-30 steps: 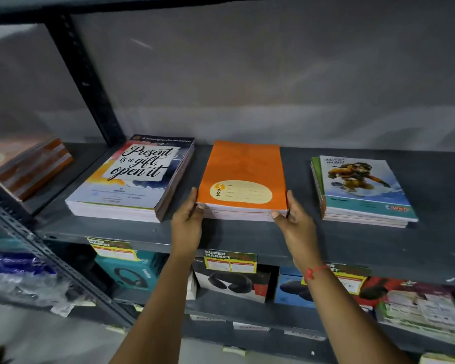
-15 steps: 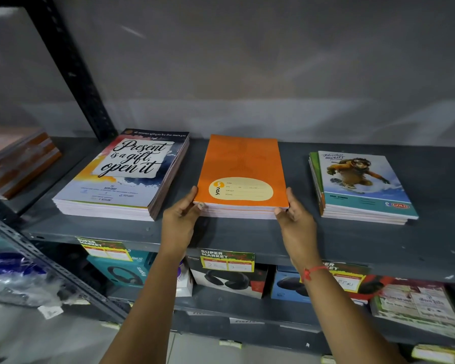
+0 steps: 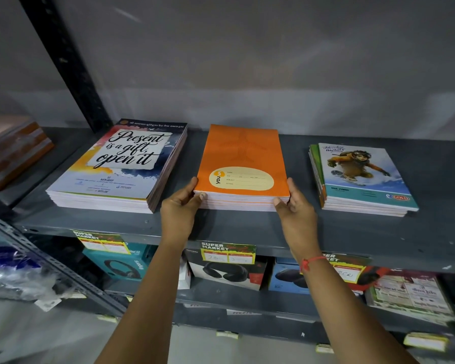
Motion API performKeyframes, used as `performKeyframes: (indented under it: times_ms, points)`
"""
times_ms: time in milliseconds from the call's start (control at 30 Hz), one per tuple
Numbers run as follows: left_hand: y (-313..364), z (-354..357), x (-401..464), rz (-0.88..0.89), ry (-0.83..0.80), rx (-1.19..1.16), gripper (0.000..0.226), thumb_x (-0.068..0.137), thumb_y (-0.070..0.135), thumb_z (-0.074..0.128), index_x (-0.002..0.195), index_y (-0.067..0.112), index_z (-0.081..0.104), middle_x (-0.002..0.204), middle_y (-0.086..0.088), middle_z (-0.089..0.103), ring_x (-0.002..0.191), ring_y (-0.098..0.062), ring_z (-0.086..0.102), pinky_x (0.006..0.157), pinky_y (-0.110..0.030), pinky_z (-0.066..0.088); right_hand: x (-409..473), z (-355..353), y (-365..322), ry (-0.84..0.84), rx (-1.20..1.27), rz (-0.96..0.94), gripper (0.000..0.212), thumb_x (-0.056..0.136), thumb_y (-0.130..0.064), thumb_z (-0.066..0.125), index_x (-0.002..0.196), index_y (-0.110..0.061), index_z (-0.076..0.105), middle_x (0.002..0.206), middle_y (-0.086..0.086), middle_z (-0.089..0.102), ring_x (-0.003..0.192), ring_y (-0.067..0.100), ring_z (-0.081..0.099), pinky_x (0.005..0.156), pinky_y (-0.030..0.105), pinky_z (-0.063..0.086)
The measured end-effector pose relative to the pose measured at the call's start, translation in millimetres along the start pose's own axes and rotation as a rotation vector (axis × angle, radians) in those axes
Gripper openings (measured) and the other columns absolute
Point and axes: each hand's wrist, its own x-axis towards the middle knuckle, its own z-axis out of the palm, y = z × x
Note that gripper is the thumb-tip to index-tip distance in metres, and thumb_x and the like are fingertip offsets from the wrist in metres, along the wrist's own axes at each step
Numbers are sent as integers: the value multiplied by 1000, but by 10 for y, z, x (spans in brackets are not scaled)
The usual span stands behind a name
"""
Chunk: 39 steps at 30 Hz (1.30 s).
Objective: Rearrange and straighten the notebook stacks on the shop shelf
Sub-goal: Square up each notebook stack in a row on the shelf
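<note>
Risk first: the orange notebook stack (image 3: pixel 243 164) sits between both hands, its near edge not far from the front lip of the shelf (image 3: pixel 221 227); an uneven squeeze, one hand pressing harder than the other, would likely skew the pile or fan the lower copies out instead of squaring them. A pull toward the body could bring the bottom notebooks over the lip. A push to the left risks bumping the large "Present is a gift" stack (image 3: pixel 121 164), which lies near, just outside the left hand (image 3: pixel 180 214); the stack with the cartoon cover (image 3: pixel 360 177) lies well apart, beyond the right hand (image 3: pixel 296 214), and looks slightly fanned on its left edge, probably not yet tidied. Pose: both forearms reach up and forward, roughly parallel, palms facing inward. Left hand clasps the near left corner of the orange stack, thumb on the front edge, fingers along the side. Right hand mirrors it at the near right corner, thumb on the page edges. Both hands are narrowly cupped, holding the stack's corners. A red thread (image 3: pixel 310 261) circles the right wrist.
</note>
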Motion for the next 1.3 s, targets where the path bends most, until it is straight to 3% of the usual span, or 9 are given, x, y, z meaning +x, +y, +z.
performKeyframes:
  times_ms: [67, 167, 333, 500, 667, 900, 1067, 1300]
  points:
    - [8, -1, -4, -8, -24, -25, 49, 88, 7, 58, 135, 12, 47, 118, 5, 59, 106, -9, 52, 97, -25, 43, -5, -4, -5, -8, 13, -13, 60, 91, -18, 54, 146, -19, 29, 145, 2, 47, 125, 13, 50, 112, 39, 37]
    - [18, -5, -3, -15, -46, -67, 49, 88, 4, 57, 135, 11, 47, 115, 6, 58, 106, -11, 54, 93, -22, 45, 2, -3, 1, 1, -22, -36, 53, 92, -22, 53, 142, -18, 37, 140, 9, 53, 122, 24, 54, 108, 44, 41]
    - [17, -2, 22, -26, -23, -68, 47, 87, 4, 59, 133, 11, 50, 115, 6, 59, 104, -9, 55, 95, -24, 45, 0, 23, -11, 29, -7, -29, 50, 90, -19, 55, 138, -17, 43, 145, 5, 46, 133, 19, 44, 112, 42, 36]
    - [-9, 2, 37, -16, -6, -61, 47, 86, 5, 61, 131, 12, 51, 114, 5, 61, 99, -9, 58, 89, -22, 47, -12, 34, -35, 58, -5, -30, 47, 90, -16, 56, 136, -15, 45, 140, 7, 52, 119, 10, 48, 111, 36, 37]
    - [-11, -10, 48, -22, 2, -87, 46, 86, 4, 60, 131, 10, 52, 110, 7, 59, 100, -10, 56, 93, -25, 46, -54, 31, -56, 80, -62, -45, 46, 90, -15, 57, 135, -15, 48, 130, 10, 61, 105, 7, 51, 108, 32, 40]
    - [-16, -15, 34, 0, -19, -79, 46, 87, 4, 59, 132, 10, 50, 112, 4, 60, 102, -9, 57, 91, -19, 44, -60, 39, -67, 90, -53, -55, 46, 90, -20, 56, 135, -14, 48, 131, 9, 60, 111, 10, 51, 108, 38, 41]
    - [-42, -27, 58, 6, -25, -66, 46, 86, 4, 60, 131, 9, 51, 109, 8, 60, 92, -2, 57, 92, -19, 44, -59, 44, -62, 90, -62, -61, 46, 91, -21, 56, 135, -16, 48, 128, 10, 62, 109, 10, 52, 108, 38, 41]
    - [-9, -61, 36, 6, -58, -85, 44, 88, 5, 58, 131, 9, 51, 116, 1, 60, 104, -10, 54, 97, -23, 43, -76, 53, -102, 152, -31, -31, 43, 88, -16, 59, 131, -14, 53, 130, 9, 61, 107, 8, 53, 107, 34, 41]
